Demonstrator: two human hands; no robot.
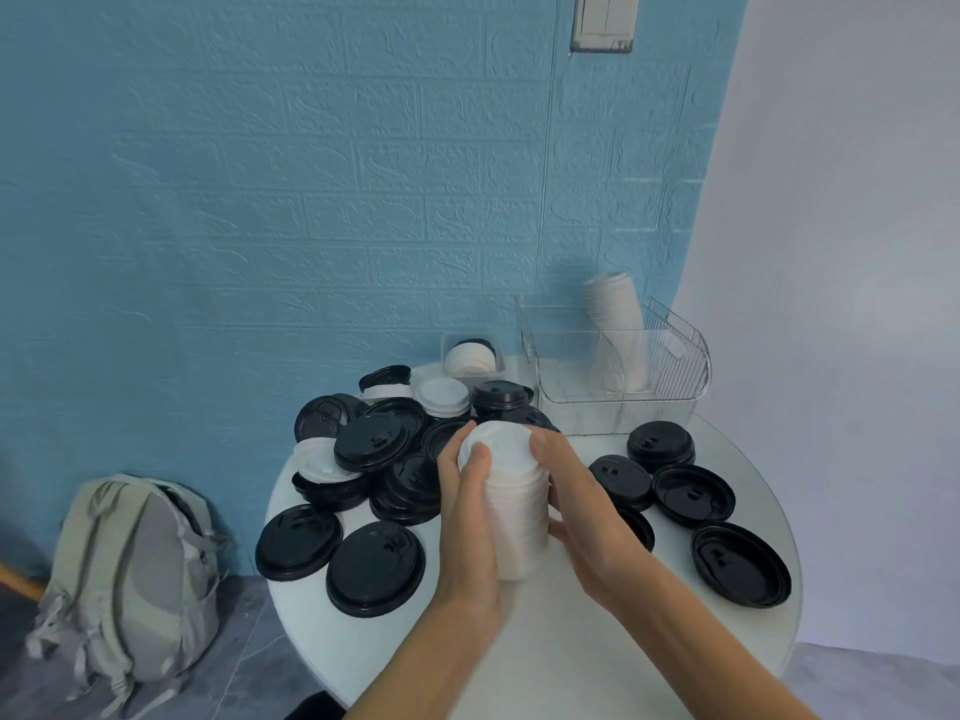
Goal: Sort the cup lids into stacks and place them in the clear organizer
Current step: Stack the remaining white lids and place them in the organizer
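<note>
White lid stack (511, 498) gripped between my left hand (470, 517) and right hand (582, 517), seemingly above the table (545, 662) middle.

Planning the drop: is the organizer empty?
No. The organizer already holds a leaning stack of white lids in its right section; the left looks empty.

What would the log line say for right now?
both hands: left hand and right hand grip white lid stack | organizer: holds white stack | black lids: loose on table
</note>
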